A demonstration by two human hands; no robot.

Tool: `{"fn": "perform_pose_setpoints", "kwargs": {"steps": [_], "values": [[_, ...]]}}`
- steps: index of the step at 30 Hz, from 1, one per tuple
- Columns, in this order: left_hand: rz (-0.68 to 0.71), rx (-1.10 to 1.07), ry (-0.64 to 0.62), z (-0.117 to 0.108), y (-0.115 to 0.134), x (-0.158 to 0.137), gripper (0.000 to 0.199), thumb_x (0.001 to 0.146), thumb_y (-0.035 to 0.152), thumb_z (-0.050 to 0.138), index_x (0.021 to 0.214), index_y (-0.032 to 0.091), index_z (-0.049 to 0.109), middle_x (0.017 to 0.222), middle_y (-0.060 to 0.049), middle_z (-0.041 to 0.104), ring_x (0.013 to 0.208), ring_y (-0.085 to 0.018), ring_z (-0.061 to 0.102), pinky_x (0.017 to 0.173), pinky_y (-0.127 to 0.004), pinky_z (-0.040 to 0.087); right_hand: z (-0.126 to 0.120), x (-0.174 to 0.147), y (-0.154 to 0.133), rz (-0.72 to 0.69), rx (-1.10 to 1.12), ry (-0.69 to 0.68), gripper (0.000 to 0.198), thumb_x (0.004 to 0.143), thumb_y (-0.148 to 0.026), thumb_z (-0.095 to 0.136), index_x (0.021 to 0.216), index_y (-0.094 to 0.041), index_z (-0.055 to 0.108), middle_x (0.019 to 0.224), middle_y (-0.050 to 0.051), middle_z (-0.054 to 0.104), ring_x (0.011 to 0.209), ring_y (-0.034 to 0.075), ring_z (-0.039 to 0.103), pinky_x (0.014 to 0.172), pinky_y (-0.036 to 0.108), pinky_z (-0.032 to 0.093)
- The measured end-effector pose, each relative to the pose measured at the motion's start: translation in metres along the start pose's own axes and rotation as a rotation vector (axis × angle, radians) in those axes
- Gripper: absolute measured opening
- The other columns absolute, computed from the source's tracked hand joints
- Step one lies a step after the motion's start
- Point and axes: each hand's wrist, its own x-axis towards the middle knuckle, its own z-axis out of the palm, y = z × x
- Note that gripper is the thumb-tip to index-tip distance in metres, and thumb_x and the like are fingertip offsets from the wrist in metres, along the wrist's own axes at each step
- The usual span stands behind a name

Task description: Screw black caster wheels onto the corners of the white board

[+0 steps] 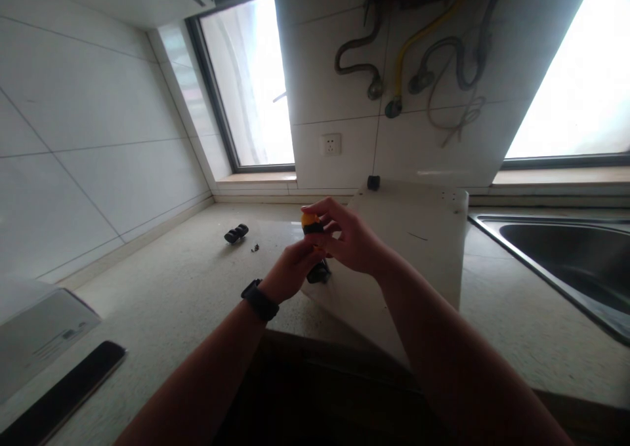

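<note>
Right hand (pixel 352 239): fingers curled together over the orange-and-black handle of a screwdriver (pixel 312 226), thumb and fingertips pinched on its rounded top. Left hand (pixel 293 269): closed around the lower part of the same tool, just beneath the right hand; black watch (pixel 260 300) on the wrist. Lower end of the tool meeting a dark fitting (pixel 319 274) at the near corner of a white board (pixel 418 249); exact contact not discernible. Board lying tilted over the edge of the beige countertop (pixel 187 282), small black knob (pixel 373 182) at its far edge.

Left of the hands, well apart: black clip-like part (pixel 237 233), tiny loose bits (pixel 254 247) beside it. Near left corner: dark phone (pixel 69 393) beside a white box (pixel 39 334). Right: steel sink (pixel 571 256). Behind: tiled wall with socket (pixel 330 144), hoses (pixel 418 59), windows either side.
</note>
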Motion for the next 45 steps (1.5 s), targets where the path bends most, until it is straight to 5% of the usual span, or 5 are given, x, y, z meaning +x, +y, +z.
{"fn": "perform_pose_setpoints", "kwargs": {"steps": [11,20,27,38,45], "values": [[-0.029,-0.052,0.202,0.015,0.005,0.001,0.034,0.087,0.034,0.076,0.116,0.018,0.07,0.122,-0.011,0.074,0.112,-0.027,0.069,0.094,-0.04,0.056,0.013,0.0,0.004,-0.086,-0.326,0.184,0.03,0.085,-0.036,0.074,0.107,-0.023,0.058,0.108,0.006,0.064,0.09,0.018,0.062,0.074,0.034,0.053],[-0.045,0.053,0.116,0.005,0.001,0.0,0.026,0.092,0.04,0.069,0.103,0.017,0.073,0.101,-0.009,0.079,0.096,-0.024,0.072,0.088,-0.039,0.056,-0.005,0.001,0.008,0.016,0.229,-0.146,0.043,0.097,-0.023,0.054,0.14,-0.027,0.053,0.136,0.007,0.061,0.117,0.017,0.061,0.098,0.036,0.051],[-0.049,0.098,0.063,0.004,0.0,0.002,0.029,0.095,0.042,0.065,0.1,0.015,0.074,0.104,-0.01,0.077,0.099,-0.023,0.07,0.093,-0.04,0.053,-0.001,0.002,0.003,0.082,0.184,-0.012,0.029,0.087,-0.018,0.068,0.115,-0.023,0.065,0.106,0.003,0.067,0.102,0.016,0.064,0.082,0.03,0.056],[-0.003,0.09,0.086,0.015,-0.003,0.007,0.037,0.096,0.036,0.064,0.13,0.021,0.063,0.134,-0.012,0.068,0.117,-0.026,0.065,0.101,-0.043,0.051,0.012,0.006,0.015,-0.002,-0.135,0.21,0.033,0.08,-0.037,0.079,0.103,-0.023,0.059,0.103,0.004,0.066,0.087,0.017,0.063,0.073,0.033,0.053],[0.044,0.131,0.178,0.02,-0.002,0.012,0.031,0.096,0.038,0.064,0.12,0.02,0.068,0.125,-0.011,0.072,0.116,-0.025,0.066,0.1,-0.041,0.051,0.003,0.006,0.018,0.002,0.081,0.064,0.034,0.089,-0.036,0.069,0.12,-0.026,0.06,0.119,0.005,0.067,0.096,0.015,0.064,0.081,0.032,0.054]]}}
